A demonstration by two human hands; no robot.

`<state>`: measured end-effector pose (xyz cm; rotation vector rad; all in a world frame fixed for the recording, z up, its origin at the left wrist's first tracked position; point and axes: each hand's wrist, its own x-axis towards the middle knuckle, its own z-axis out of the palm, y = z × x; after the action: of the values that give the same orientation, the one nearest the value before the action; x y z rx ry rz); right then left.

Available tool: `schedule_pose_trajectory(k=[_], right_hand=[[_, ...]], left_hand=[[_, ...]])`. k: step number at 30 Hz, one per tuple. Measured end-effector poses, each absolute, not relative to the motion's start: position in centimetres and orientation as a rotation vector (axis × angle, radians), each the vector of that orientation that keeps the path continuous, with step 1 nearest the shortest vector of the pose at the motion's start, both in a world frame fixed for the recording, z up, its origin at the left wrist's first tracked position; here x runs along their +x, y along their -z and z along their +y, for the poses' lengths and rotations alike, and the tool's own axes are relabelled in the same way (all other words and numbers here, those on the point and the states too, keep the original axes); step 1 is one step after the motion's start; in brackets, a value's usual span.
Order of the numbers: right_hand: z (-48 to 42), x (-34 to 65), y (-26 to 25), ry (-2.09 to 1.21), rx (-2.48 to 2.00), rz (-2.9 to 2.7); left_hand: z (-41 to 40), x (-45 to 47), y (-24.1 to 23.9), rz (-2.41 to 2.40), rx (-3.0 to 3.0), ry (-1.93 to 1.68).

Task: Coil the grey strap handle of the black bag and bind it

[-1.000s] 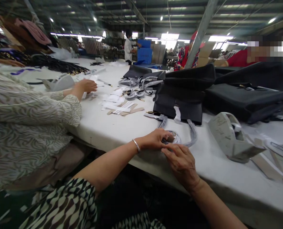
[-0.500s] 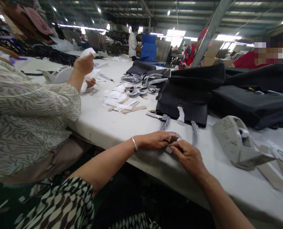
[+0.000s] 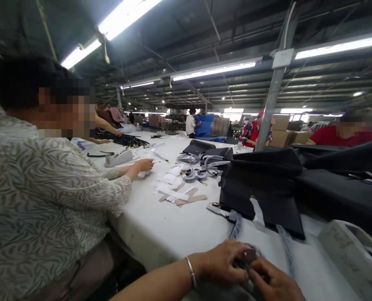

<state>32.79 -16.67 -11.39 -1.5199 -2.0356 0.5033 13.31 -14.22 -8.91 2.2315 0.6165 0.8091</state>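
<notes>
Close together at the table's near edge, my left hand [image 3: 226, 261] and my right hand [image 3: 273, 281] are both closed on a strap end with a small brown tab [image 3: 251, 255] and a metal ring. Its exact shape is partly hidden by my fingers. Grey-wrapped strap lengths [image 3: 235, 225] run from a black bag [image 3: 257, 205] towards my hands. A white paper piece [image 3: 258, 214] hangs from the bag's front. My left wrist wears a silver bangle [image 3: 191, 271].
White and beige strips [image 3: 179, 194] lie left of the bag, near wrapped straps with metal hooks [image 3: 190, 173]. A grey tape dispenser [image 3: 350, 251] stands at right, below more black bags [image 3: 342, 192]. At left, a co-worker in a patterned shirt [image 3: 63, 200] sits at the table.
My view has tilted upward, so my hands and the table appear lower. My hands stay closed on the strap end. The co-worker's raised hand has come down near the tabletop.
</notes>
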Motion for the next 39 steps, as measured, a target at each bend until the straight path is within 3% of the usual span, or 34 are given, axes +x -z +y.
schedule_pose_trajectory(k=[9, 15, 22, 39], right_hand=[[-14.0, 31.4, 9.4, -0.607, -1.600, -1.914], [-15.6, 31.8, 8.4, -0.986, -1.425, -1.826], [-15.9, 31.5, 6.8, -1.184, -1.448, -1.588], [-15.6, 31.4, 6.4, -1.212, -1.562, -1.514]], left_hand=[[-14.3, 13.4, 9.2, 0.709, 2.179, -0.822], [-15.2, 13.4, 9.8, 0.810, 2.151, -0.870], [-15.0, 13.7, 10.1, 0.799, 2.146, -1.056], [-15.7, 13.5, 11.1, 0.848, 2.498, -1.163]])
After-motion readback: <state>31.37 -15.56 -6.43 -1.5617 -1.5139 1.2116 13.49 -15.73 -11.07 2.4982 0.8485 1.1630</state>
